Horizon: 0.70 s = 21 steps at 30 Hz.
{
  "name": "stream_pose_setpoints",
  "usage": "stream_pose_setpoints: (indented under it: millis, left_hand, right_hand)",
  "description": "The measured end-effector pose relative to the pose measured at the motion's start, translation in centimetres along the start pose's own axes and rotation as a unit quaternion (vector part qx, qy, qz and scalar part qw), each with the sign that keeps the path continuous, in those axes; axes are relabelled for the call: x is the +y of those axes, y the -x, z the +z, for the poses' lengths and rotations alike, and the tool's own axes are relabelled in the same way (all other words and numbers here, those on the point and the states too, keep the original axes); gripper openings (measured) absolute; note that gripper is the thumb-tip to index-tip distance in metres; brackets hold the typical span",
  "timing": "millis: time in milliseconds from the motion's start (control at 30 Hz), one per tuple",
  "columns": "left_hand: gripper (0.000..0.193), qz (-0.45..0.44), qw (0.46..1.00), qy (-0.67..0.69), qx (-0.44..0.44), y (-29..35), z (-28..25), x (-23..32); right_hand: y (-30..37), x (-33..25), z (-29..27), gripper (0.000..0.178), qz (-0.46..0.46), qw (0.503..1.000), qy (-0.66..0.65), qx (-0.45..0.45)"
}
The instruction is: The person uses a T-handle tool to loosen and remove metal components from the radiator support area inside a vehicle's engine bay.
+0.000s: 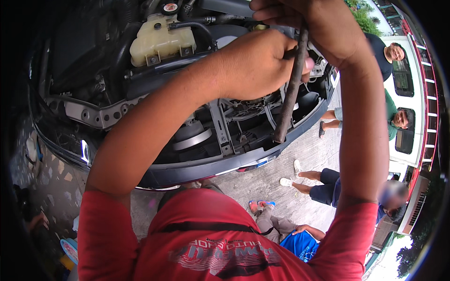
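Observation:
A long, worn brown metal bar (291,96) slants down over the front of an opened car engine bay. My left hand (265,63) is closed around the bar's upper part, its fingertips showing on the far side. Above it, at the top edge of the view, my right hand (326,30) has its fingers curled about the bar's upper end, which it partly hides. The bar's lower end hangs free over the bumper (220,168). Beneath my hands lie the front frame, a bracket (219,122) and wiring; what the bar's upper end meets is hidden.
A yellowed plastic reservoir (161,41) sits at the upper left of the engine bay. Several people stand or sit on the concrete to the right, one in a blue shirt (302,246). A white vehicle (408,100) is behind them. A speckled floor (54,182) lies to the left.

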State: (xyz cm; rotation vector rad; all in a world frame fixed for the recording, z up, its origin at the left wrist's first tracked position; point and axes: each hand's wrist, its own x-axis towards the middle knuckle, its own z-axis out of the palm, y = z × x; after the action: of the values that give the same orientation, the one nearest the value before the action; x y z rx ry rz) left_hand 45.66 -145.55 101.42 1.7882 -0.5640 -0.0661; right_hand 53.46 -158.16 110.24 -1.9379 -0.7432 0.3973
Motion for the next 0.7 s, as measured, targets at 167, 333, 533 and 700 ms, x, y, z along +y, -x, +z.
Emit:
stream_pose_setpoints:
  millis: [167,333,533,700]
  left_hand:
    - [0.029,0.127,0.972,-0.106,0.166,-0.4,-0.2,-4.6]
    - [0.03,0.125,0.974,-0.079,0.169,-0.9,-1.1,-3.2]
    - [0.031,0.058,0.975,-0.065,0.204,0.6,-2.5,-3.3]
    - [0.03,0.087,0.988,-0.052,0.12,1.2,-2.7,-2.6]
  right_hand:
    - [4.8,-3.5,5.8,0.037,-0.247,0.892,0.365,-0.105]
    - [7.1,0.3,8.1,0.045,-0.348,0.813,0.467,0.013]
    - [7.0,3.7,8.8,0.055,-0.416,0.843,0.319,0.123]
    - [6.5,6.4,6.9,0.057,-0.275,0.918,-0.002,0.286]
